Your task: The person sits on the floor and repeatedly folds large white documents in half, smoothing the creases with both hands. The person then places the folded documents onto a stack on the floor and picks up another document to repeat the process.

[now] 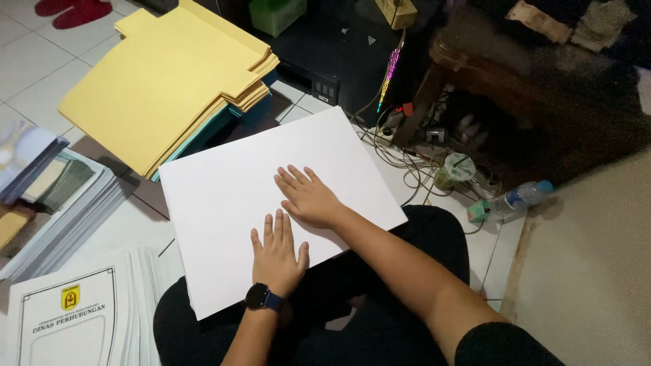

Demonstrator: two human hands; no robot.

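A large blank white sheet [230, 183] lies across my lap and the tiled floor. My left hand [277, 254] rests flat on its near part, fingers spread, with a dark watch on the wrist. Just beyond it, my right hand [308, 196] also presses flat on the sheet's middle, fingers apart. Neither hand holds anything. My legs in dark trousers are under the sheet's near edge.
A thick stack of yellow folders [169, 81] lies beyond the sheet. Stacks of printed white paper [74, 312] and other piles [54, 196] sit at left. Tangled cables [413, 156], a computer case [373, 54], a cup [458, 169] and a plastic bottle [519, 198] are at right.
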